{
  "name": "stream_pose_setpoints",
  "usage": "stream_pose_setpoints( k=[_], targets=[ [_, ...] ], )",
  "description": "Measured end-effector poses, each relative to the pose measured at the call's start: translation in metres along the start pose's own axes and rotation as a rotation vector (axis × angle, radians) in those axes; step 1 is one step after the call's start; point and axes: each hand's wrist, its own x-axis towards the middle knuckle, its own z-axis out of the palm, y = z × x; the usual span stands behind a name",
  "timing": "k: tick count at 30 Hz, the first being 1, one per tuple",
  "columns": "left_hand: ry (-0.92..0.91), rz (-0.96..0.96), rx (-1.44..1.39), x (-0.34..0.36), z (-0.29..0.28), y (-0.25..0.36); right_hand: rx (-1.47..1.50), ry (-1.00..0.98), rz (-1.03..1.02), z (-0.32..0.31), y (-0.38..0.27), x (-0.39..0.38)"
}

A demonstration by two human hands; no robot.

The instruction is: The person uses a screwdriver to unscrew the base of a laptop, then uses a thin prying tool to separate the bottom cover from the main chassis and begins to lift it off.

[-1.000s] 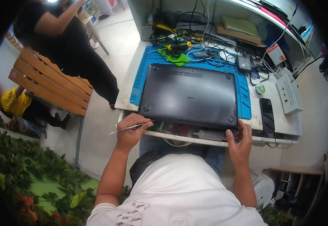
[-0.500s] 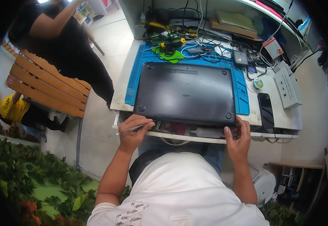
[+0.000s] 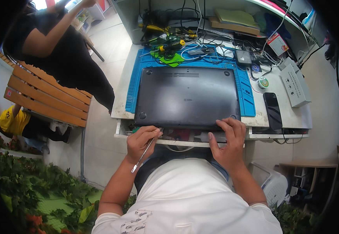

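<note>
A black laptop (image 3: 187,97) lies bottom-up on a blue repair mat (image 3: 246,97) at the desk's front. My left hand (image 3: 141,144) is closed on a thin metal tool (image 3: 140,161) near the laptop's front left corner, over the open drawer (image 3: 183,143). My right hand (image 3: 228,140) is open, thumb and fingers apart, with fingertips on the laptop's front edge toward its right corner. A screwdriver (image 3: 171,46) and tangled cables lie at the mat's back.
A phone (image 3: 272,111), solder spool (image 3: 263,82) and white box (image 3: 294,84) sit at the right. A person in black (image 3: 60,62) stands at the left; another in yellow (image 3: 13,121) is by a slatted bench (image 3: 41,97). Artificial foliage (image 3: 29,175) fills the lower left.
My right hand has moved leftward along the laptop's front edge. The tool in my left hand now angles down toward me instead of leftward. The view has shifted slightly.
</note>
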Motion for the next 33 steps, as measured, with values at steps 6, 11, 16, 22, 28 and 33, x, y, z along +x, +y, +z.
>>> stream_pose_setpoints(
  k=[6, 11, 16, 22, 28, 33],
  targets=[
    [-0.069, -0.089, -0.051, 0.011, 0.007, 0.014, -0.085, 0.067, 0.063, -0.007, 0.012, -0.002],
    [-0.044, -0.102, -0.087, 0.005, 0.008, 0.009, -0.122, 0.095, 0.142, -0.018, 0.026, -0.01],
    [-0.138, -0.206, -0.118, 0.03, -0.004, 0.015, -0.06, 0.086, 0.232, -0.025, 0.033, -0.015],
    [-0.13, -0.018, 0.009, 0.019, 0.003, 0.018, 0.098, 0.024, 0.408, -0.026, 0.034, -0.019],
    [-0.128, 0.058, -0.046, 0.018, 0.024, 0.02, 0.091, 0.013, 0.397, -0.027, 0.036, -0.022],
    [-0.149, 0.084, -0.084, 0.027, 0.039, 0.028, 0.112, -0.005, 0.428, -0.029, 0.032, -0.02]
  ],
)
